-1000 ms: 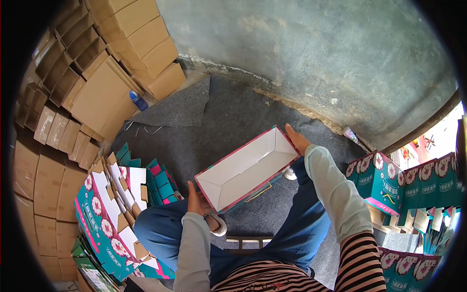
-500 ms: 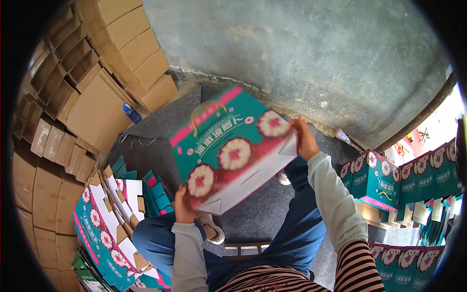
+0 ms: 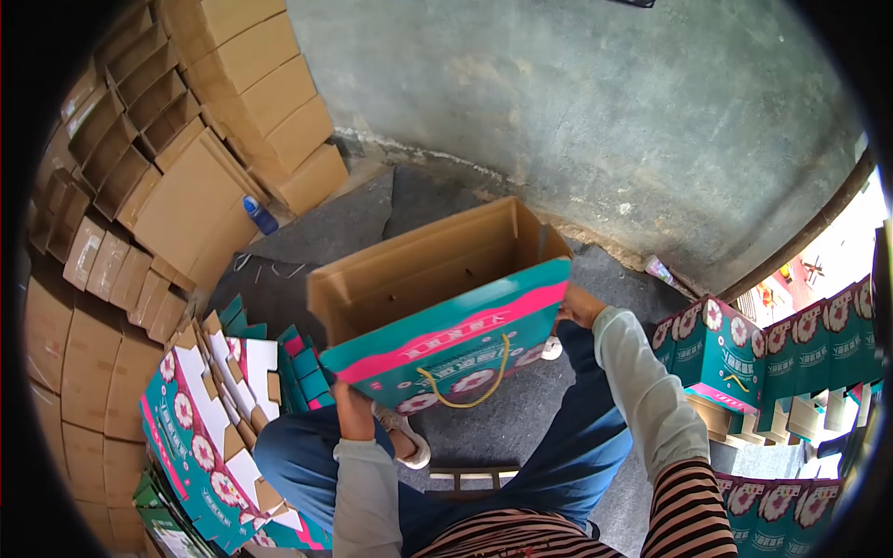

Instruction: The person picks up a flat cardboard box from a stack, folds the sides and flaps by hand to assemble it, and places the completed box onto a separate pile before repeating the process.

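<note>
A teal and pink cardboard gift box (image 3: 446, 346) with printed fruit slices is held in front of me above my knees. Its top is open, showing the bare brown inside, and a yellow cord handle (image 3: 473, 398) hangs on the side facing me. My left hand (image 3: 353, 411) grips the lower left corner, the fingers partly behind the box. At the right end, my right hand (image 3: 580, 305) is closed on the box's edge, some fingertips hidden behind it.
Flattened teal cartons (image 3: 200, 437) are stacked by my left knee. Assembled teal boxes (image 3: 716, 353) stand at the right. Brown cartons (image 3: 279, 121) line the left side, with a blue bottle (image 3: 259, 215) beside them. A grey wall (image 3: 595, 112) rises ahead.
The box has tipped over toward me: its printed face and white bottom were showing, and now the open top and handle face up. Both hands have kept hold of it.
</note>
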A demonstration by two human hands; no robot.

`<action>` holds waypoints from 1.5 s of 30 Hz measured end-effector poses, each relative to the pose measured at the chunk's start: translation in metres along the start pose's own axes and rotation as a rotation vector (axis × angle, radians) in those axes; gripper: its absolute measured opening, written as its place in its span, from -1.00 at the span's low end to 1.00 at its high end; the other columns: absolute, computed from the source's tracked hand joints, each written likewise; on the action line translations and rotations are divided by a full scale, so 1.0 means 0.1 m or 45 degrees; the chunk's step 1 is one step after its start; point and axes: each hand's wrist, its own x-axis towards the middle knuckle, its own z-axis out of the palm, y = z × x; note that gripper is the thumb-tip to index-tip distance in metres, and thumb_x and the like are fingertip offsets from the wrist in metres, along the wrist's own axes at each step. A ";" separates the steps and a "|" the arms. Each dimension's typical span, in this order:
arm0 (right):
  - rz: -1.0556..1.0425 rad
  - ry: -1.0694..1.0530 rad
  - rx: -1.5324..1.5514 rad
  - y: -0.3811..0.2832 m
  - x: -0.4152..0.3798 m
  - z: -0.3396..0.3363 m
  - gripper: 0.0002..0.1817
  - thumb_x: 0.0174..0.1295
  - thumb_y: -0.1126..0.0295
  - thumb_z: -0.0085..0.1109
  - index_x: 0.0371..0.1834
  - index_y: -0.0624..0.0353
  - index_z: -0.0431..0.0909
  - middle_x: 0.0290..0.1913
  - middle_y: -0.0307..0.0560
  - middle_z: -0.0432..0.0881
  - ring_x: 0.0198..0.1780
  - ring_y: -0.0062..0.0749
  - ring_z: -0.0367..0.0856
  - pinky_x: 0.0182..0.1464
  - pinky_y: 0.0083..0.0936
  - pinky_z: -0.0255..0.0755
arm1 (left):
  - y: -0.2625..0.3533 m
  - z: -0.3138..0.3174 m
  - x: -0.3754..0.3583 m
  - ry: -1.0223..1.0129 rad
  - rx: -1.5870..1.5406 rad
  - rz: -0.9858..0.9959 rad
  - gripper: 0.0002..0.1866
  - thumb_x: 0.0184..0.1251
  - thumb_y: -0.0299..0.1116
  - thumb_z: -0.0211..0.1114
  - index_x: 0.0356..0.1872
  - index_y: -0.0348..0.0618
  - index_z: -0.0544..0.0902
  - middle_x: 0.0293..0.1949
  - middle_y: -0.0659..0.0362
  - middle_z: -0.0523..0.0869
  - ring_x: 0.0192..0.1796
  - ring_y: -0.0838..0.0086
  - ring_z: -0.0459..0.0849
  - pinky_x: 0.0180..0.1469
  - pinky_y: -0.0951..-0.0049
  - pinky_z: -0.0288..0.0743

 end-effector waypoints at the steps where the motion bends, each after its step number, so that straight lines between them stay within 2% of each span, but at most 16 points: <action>1: -0.030 -0.013 0.016 0.04 0.05 -0.07 -0.45 0.33 0.03 -0.02 0.29 0.11 0.34 0.09 -0.02 0.58 0.07 -0.27 0.59 0.05 -0.30 0.49 | -0.16 -0.16 0.00 -0.018 0.011 -0.016 -0.46 0.43 0.05 -0.02 0.27 -0.07 0.35 0.16 0.17 0.53 0.20 0.35 0.49 0.17 0.28 0.41; 5: 0.017 0.179 0.161 -0.15 -0.19 0.12 -0.60 0.30 0.32 0.09 0.20 0.12 0.42 -0.06 -0.10 0.65 -0.11 -0.38 0.68 -0.16 -0.40 0.60 | -0.40 -0.27 -0.09 0.048 0.253 -0.115 -0.57 0.28 -0.32 0.06 0.17 -0.18 0.44 0.13 0.16 0.53 0.12 0.35 0.54 0.16 0.33 0.40; 6: 0.063 0.186 0.202 -0.18 -0.21 0.12 -0.63 0.31 0.35 0.07 0.18 0.12 0.46 -0.03 -0.09 0.65 -0.08 -0.40 0.67 -0.07 -0.43 0.59 | -0.41 -0.24 -0.11 0.052 0.243 -0.140 -0.58 0.28 -0.37 0.06 0.17 -0.20 0.43 0.08 0.16 0.56 0.06 0.40 0.57 0.06 0.39 0.45; 9: -0.322 -0.253 -0.022 -0.04 -0.11 0.11 -0.65 0.33 0.29 0.05 0.15 0.12 0.50 0.00 -0.07 0.64 -0.07 -0.41 0.67 0.00 -0.44 0.55 | -0.36 -0.23 -0.16 0.046 0.125 -0.144 -0.61 0.35 -0.26 0.09 0.15 -0.16 0.45 0.01 0.17 0.58 0.04 0.43 0.56 -0.03 0.41 0.49; 12: -0.067 -0.321 0.073 0.05 0.03 0.18 -0.56 0.31 0.12 0.10 0.15 0.13 0.51 0.05 -0.05 0.63 -0.04 -0.39 0.65 0.04 -0.42 0.50 | -0.37 -0.25 -0.19 0.269 0.181 -0.238 -0.61 0.41 -0.08 0.10 0.09 -0.09 0.47 -0.05 0.19 0.60 -0.02 0.43 0.57 -0.08 0.40 0.48; 15: 0.306 -0.099 -0.276 0.33 0.31 -0.01 -0.45 0.26 -0.08 0.06 0.12 0.10 0.55 0.08 -0.11 0.62 0.06 -0.37 0.58 0.04 -0.38 0.46 | -0.47 -0.34 -0.19 0.374 0.355 -0.401 -0.60 0.40 0.02 0.13 0.02 -0.06 0.50 -0.09 0.21 0.60 -0.08 0.43 0.58 -0.11 0.41 0.47; 16: 0.390 -0.038 -0.437 0.22 0.26 0.05 -0.43 0.24 -0.11 0.05 0.12 0.10 0.55 0.10 -0.12 0.61 0.09 -0.37 0.56 0.04 -0.40 0.45 | -0.54 -0.28 -0.18 0.348 0.456 -0.365 -0.62 0.38 -0.01 0.17 0.00 -0.07 0.50 -0.12 0.20 0.61 -0.10 0.43 0.58 -0.12 0.41 0.47; 17: 0.168 -0.067 -0.859 0.21 0.31 -0.01 -0.37 0.21 -0.15 0.01 0.14 0.12 0.54 0.15 -0.09 0.58 0.14 -0.34 0.52 0.12 -0.37 0.39 | -0.57 -0.25 -0.17 0.335 0.553 -0.312 -0.63 0.36 -0.03 0.20 -0.02 -0.09 0.50 -0.14 0.18 0.61 -0.12 0.42 0.59 -0.13 0.40 0.48; 22: 0.010 -0.118 -0.998 0.22 0.48 0.05 -0.27 0.16 -0.20 0.01 0.22 0.16 0.48 0.26 0.04 0.48 0.30 -0.16 0.40 0.34 -0.28 0.16 | -0.79 -0.42 0.04 0.321 1.054 0.123 -0.57 0.23 -0.13 0.38 -0.04 -0.18 0.49 -0.33 0.09 0.62 -0.29 0.46 0.57 -0.20 0.44 0.47; 26: 0.024 -0.062 -0.887 0.06 0.40 0.13 -0.28 0.11 -0.14 0.04 0.21 0.17 0.49 0.26 0.12 0.46 0.32 -0.05 0.37 0.34 -0.27 0.17 | -0.56 -0.28 0.01 0.309 0.965 0.059 -0.56 0.20 -0.13 0.39 -0.05 -0.18 0.49 -0.36 0.07 0.64 -0.31 0.41 0.59 -0.22 0.39 0.46; 32: -0.086 0.148 -1.399 0.15 0.37 0.43 -0.39 0.01 -0.11 0.14 -0.06 0.19 0.66 -0.01 0.20 0.63 0.10 0.01 0.57 0.16 -0.22 0.38 | -0.67 -0.29 0.05 0.314 1.586 0.261 -0.58 0.20 -0.12 0.38 -0.19 -0.28 0.48 -0.42 0.01 0.59 -0.36 0.23 0.57 -0.24 0.24 0.45; 35: -0.242 0.296 -1.632 0.01 0.25 0.66 -0.57 0.05 0.03 0.16 -0.23 0.18 0.69 -0.10 0.10 0.67 0.02 -0.06 0.62 0.07 -0.22 0.42 | -0.72 -0.40 0.25 0.279 1.422 0.206 -0.60 0.27 -0.11 0.30 -0.30 -0.33 0.48 -0.35 -0.06 0.58 -0.31 0.13 0.56 -0.20 0.16 0.42; 36: -0.315 0.337 -1.715 -0.02 0.21 0.73 -0.63 0.07 0.09 0.17 -0.28 0.16 0.70 -0.14 0.05 0.68 -0.01 -0.09 0.64 0.03 -0.21 0.44 | -0.69 -0.34 0.24 0.310 1.493 0.182 -0.55 0.33 -0.07 0.21 -0.23 -0.39 0.53 -0.15 -0.17 0.58 -0.12 0.04 0.55 -0.03 0.13 0.39; 39: -0.741 0.315 -2.260 0.04 0.32 0.83 -0.82 0.11 0.30 0.13 -0.39 0.09 0.69 -0.24 -0.09 0.68 -0.14 -0.22 0.65 -0.13 -0.25 0.43 | -0.74 -0.28 0.24 0.223 1.399 0.446 -0.48 0.36 -0.03 0.16 -0.05 -0.42 0.53 0.00 -0.24 0.54 0.10 -0.04 0.47 0.18 0.10 0.28; 42: -0.983 0.252 -2.583 0.07 0.36 0.90 -0.87 0.11 0.38 0.11 -0.38 0.04 0.68 -0.29 -0.14 0.66 -0.20 -0.29 0.64 -0.21 -0.35 0.38 | -0.64 -0.21 0.18 -0.042 1.286 0.267 -0.42 0.34 0.02 0.17 0.04 -0.41 0.54 0.12 -0.26 0.49 0.25 -0.07 0.38 0.33 0.12 0.16; 45: -1.014 0.186 -2.533 0.25 0.50 0.90 -0.88 0.06 0.38 0.12 -0.41 0.11 0.63 -0.34 -0.18 0.63 -0.24 -0.32 0.63 -0.13 -0.36 0.39 | -0.47 -0.04 0.04 -0.108 1.696 0.286 -0.42 0.32 0.04 0.17 -0.03 -0.41 0.59 0.19 -0.25 0.46 0.31 -0.06 0.35 0.38 0.14 0.12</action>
